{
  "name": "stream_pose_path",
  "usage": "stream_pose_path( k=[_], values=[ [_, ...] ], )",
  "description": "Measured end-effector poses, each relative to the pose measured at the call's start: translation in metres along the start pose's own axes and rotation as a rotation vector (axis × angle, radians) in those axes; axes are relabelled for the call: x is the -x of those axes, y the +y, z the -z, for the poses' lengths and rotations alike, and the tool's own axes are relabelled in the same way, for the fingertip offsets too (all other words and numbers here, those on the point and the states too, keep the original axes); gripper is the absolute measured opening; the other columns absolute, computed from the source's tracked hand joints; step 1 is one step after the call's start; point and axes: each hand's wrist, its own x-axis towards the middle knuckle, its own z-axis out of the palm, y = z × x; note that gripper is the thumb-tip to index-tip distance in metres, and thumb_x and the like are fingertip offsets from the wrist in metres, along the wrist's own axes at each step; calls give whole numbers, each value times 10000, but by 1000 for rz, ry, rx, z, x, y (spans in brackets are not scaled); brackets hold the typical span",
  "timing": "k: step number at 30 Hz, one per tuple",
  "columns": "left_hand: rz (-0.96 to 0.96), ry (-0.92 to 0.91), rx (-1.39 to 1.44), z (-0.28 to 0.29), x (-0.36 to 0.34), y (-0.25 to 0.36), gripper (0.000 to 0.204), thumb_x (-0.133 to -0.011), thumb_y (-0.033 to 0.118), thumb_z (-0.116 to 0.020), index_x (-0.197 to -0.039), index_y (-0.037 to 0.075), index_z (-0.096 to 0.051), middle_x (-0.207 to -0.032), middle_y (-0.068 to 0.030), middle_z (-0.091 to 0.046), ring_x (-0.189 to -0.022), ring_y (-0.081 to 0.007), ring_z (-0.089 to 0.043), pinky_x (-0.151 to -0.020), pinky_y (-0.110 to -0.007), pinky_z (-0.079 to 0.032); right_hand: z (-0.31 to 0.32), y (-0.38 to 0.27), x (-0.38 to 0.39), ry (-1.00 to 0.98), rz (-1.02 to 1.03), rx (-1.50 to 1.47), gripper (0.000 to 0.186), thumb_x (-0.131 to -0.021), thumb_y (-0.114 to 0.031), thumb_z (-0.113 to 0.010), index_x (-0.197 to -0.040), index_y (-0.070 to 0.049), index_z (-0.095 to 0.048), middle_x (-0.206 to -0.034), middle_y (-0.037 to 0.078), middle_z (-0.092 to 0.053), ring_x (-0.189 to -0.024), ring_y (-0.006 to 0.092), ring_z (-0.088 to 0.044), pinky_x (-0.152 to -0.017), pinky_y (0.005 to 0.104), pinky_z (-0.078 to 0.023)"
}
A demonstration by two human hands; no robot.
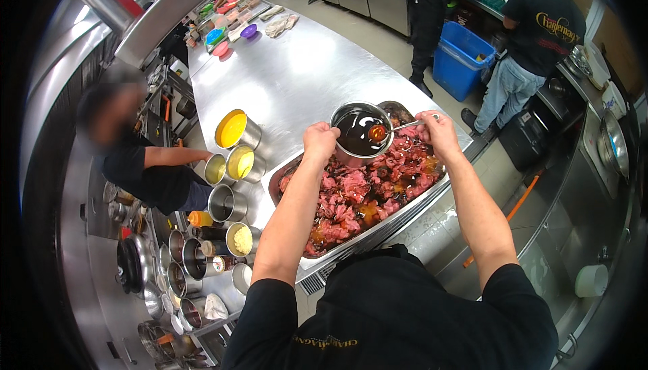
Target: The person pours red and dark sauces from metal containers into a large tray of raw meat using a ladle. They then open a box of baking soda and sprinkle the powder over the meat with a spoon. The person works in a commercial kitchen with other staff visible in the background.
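Note:
A steel pot (356, 161) of dark, glossy liquid (352, 129) is held over the far part of a large metal tray (273, 186). My left hand (320, 140) is closed on the left side of the pot at its rim. My right hand (439, 134) grips the handle of a metal ladle (406, 126), whose round bowl sits in the liquid with an amber shine. Below, the tray is full of pieces of raw red meat (344, 198), wet with dark and yellowish liquid. The pot hides some of the meat.
Left of the tray stand steel pots with yellow contents (233, 129), a pot of chopped pale food (243, 240) and an orange-topped bottle (200, 219). A co-worker (158, 161) reaches toward the pots from the left. Colored bowls (248, 31) and cloths (282, 24) lie at the steel table's far end.

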Motion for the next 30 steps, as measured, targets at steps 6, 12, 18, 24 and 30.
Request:
stream_pose_path(
  k=[6, 12, 18, 24, 30],
  values=[
    [29, 58, -80, 20, 1, -9, 216, -805, 85, -683, -652, 54, -534, -619, -43, -574, -521, -167, -537, -468, -356, -474, 10, -2, -18, 129, -88, -253, 180, -991, -182, -565, -1030, -26, -645, -711, 15, -603, -526, 52, -461, -437, 206, -322],
    [33, 82, -73, 31, 3, -14, 216, -793, 89, -690, -642, 51, -540, -615, -46, -577, -533, -170, -550, -475, -358, -501, 19, 3, -30, 55, 241, 195, 252, -1006, -233, -605, -1121, -29, -696, -863, 48, -678, -597, 47, -500, -538, 207, -417],
    [41, 69, -40, 30, 4, -15, 227, -778, 88, -698, -629, 53, -531, -602, -35, -556, -524, -165, -537, -472, -351, -502, -26, -12, 5, -138, 236, 74, 269, -1030, -256, -591, -1126, -31, -703, -819, 29, -672, -645, 47, -549, -560, 212, -442],
    [49, 70, -16, 27, 2, -15, 227, -791, 88, -692, -633, 60, -531, -604, -34, -558, -526, -164, -538, -477, -356, -505, -24, 7, -2, -32, -35, -38, 231, -1020, -225, -574, -1066, -21, -670, -746, 36, -653, -552, 49, -507, -489, 200, -391],
    [52, 65, -17, 33, 5, -18, 211, -806, 85, -685, -659, 61, -535, -604, -37, -556, -523, -161, -537, -467, -357, -491, 10, 8, -23, 106, 11, -165, 211, -994, -204, -598, -1042, -11, -668, -784, 69, -671, -526, 62, -483, -471, 214, -382]
  ],
)
